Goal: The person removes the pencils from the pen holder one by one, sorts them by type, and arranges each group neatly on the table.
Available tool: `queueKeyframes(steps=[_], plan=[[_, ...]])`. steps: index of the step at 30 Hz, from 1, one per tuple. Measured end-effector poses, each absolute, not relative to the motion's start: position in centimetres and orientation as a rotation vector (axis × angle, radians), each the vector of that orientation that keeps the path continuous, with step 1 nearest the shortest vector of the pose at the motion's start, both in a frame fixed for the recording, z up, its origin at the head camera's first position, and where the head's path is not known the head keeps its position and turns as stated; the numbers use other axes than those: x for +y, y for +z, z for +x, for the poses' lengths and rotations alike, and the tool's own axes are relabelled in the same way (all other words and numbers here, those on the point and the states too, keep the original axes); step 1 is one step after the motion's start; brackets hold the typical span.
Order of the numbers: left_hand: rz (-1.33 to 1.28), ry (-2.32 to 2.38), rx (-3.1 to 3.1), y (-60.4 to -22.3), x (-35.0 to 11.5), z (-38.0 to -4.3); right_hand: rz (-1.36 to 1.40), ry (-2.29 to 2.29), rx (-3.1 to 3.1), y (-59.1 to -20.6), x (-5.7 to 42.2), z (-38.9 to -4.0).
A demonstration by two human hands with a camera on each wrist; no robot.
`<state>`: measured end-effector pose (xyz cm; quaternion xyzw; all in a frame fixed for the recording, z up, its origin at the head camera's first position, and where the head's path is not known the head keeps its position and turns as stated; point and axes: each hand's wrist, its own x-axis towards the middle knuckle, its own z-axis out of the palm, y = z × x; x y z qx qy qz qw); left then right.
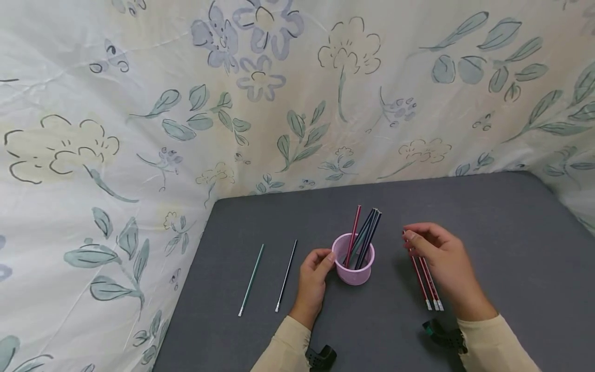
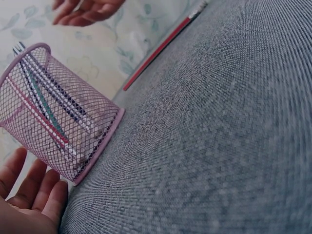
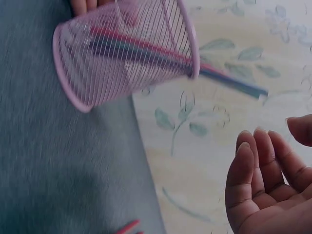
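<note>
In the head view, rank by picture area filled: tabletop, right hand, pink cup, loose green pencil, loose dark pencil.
Largest to smallest:
1. Tabletop
2. Right hand
3. Pink cup
4. Loose green pencil and loose dark pencil: they look alike, so I leave them unranked.

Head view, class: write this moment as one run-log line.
left hand: beside pink cup | right hand: empty, above red pencils | cup: upright, holding pencils

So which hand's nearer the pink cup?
Left. The left hand is beside the pink cup, on its left; the right hand is farther, to its right, by the red pencils.
</note>
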<state>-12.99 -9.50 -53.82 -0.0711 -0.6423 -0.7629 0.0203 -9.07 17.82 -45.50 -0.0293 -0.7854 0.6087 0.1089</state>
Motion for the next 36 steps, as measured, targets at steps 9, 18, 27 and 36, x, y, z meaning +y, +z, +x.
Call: queueKeyframes(steps=[9,18,27,36], plan=[[-0.213,-2.367,-1.98,-54.0,-9.3,-12.5,0.128,1.926,-2.221,-44.5,15.4,-8.3],[-0.194,-2.37,-1.977,-54.2,-9.0,-12.2,0.288,2.052,-2.132,-44.7,13.8,-8.3],[-0.21,-2.337,-1.994,-54.4,-8.8,-11.8,0.408,2.132,-2.074,-44.8,13.0,-8.5],[-0.216,-2.319,-1.999,-54.6,-8.5,-11.4,0.415,2.145,-2.121,-44.8,12.1,-8.3]])
